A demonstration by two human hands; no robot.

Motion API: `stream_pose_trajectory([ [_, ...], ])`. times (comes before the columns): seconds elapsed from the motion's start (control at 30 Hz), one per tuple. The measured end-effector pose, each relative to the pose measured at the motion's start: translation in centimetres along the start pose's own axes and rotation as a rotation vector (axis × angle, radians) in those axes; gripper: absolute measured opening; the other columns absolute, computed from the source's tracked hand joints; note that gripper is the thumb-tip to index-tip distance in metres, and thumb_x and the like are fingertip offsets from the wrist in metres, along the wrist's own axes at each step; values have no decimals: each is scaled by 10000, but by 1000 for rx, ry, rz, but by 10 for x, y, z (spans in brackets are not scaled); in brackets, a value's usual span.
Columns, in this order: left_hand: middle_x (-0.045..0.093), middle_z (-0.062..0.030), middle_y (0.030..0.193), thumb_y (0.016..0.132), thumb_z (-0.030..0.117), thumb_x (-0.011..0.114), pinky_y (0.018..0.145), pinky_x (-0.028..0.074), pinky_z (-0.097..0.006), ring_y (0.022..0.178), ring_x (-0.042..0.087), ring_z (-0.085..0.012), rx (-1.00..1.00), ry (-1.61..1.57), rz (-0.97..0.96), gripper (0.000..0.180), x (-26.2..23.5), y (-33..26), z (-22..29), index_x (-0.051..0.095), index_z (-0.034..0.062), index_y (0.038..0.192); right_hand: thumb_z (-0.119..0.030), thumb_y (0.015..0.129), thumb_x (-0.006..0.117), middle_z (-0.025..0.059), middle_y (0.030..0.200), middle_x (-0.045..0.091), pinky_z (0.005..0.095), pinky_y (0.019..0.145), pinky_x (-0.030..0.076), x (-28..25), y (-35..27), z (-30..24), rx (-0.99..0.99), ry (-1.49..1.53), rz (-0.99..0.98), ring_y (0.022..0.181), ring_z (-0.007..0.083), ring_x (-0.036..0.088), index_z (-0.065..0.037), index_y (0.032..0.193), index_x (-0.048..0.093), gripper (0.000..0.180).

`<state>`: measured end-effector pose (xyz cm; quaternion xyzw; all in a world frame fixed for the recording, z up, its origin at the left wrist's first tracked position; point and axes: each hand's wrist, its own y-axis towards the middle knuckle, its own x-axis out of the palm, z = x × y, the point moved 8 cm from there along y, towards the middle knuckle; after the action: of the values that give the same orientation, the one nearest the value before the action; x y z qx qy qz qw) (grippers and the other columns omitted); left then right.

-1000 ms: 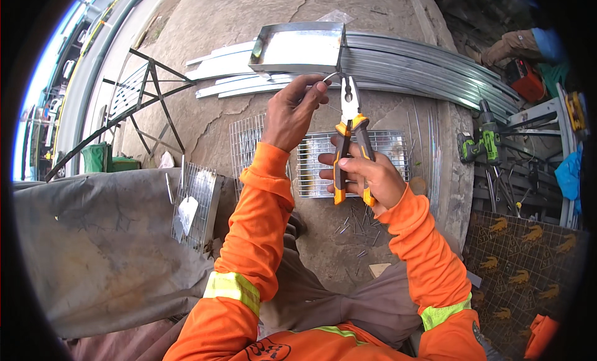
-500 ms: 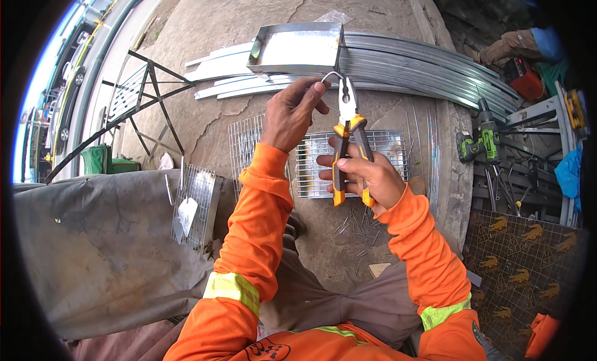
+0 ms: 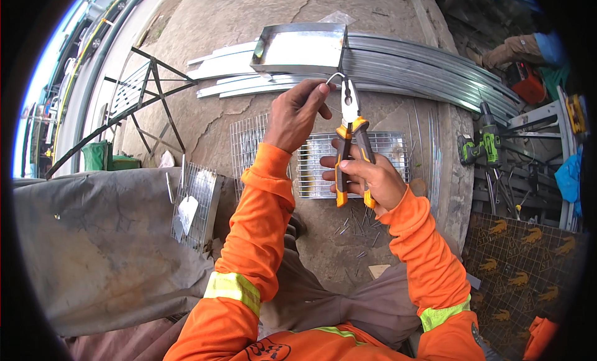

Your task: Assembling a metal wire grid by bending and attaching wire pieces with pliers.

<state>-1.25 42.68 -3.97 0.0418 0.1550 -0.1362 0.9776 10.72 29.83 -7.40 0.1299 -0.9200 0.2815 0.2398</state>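
Yellow pliers [image 3: 352,151] sit in your right hand [image 3: 367,177], fingers wrapped tight round the handles. Your left hand [image 3: 297,112] pinches a short wire [image 3: 334,78], already bent into a hook. Flat wire mesh [image 3: 323,162] below on the ground looks untouched.

Your left hand [image 3: 297,115] and right hand [image 3: 367,177] are bare; you wear bright orange long sleeves with yellow-green reflective bands above the elbows, and grey-brown trousers

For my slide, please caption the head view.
Right hand grips pliers on a bent wire held by left hand.
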Motion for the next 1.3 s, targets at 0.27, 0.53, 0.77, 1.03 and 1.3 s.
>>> stream_pose_trajectory([
  [0.27,731,-38,848,1007,359,651,647,470,-236,748,645,-73,73,27,55,358,-2,1,1,717,50,1178,-224,951,572,219,1353,574,421,984,523,-10,2,8,-6,-104,58,1183,306,627,26,1511,346,654],
  [0.53,743,-65,885,983,292,692,734,536,-262,807,690,-112,124,118,48,313,-3,1,3,726,43,1169,-281,928,636,101,839,651,348,754,481,-31,2,0,-118,-483,295,790,198,617,20,1116,661,356],
  [0.77,737,-81,894,976,253,699,709,531,-276,795,674,-113,278,296,38,281,-1,-4,15,730,47,1165,-280,944,627,103,796,643,373,762,483,-40,-1,-10,-259,-614,405,751,249,615,-14,1065,644,293],
  [1.03,733,-87,919,978,253,695,710,517,-297,773,632,-130,302,292,41,264,-3,-6,22,734,76,1172,-266,961,623,54,733,596,345,689,468,-45,1,-4,-236,-561,355,687,182,570,-16,1089,640,281],
  [1.3,742,-86,929,976,231,699,724,525,-288,811,664,-138,292,338,4,263,-1,-7,20,736,41,1154,-272,952,639,20,786,590,308,632,448,-39,-4,-1,-54,-275,418,651,124,540,-31,1102,635,284],
])
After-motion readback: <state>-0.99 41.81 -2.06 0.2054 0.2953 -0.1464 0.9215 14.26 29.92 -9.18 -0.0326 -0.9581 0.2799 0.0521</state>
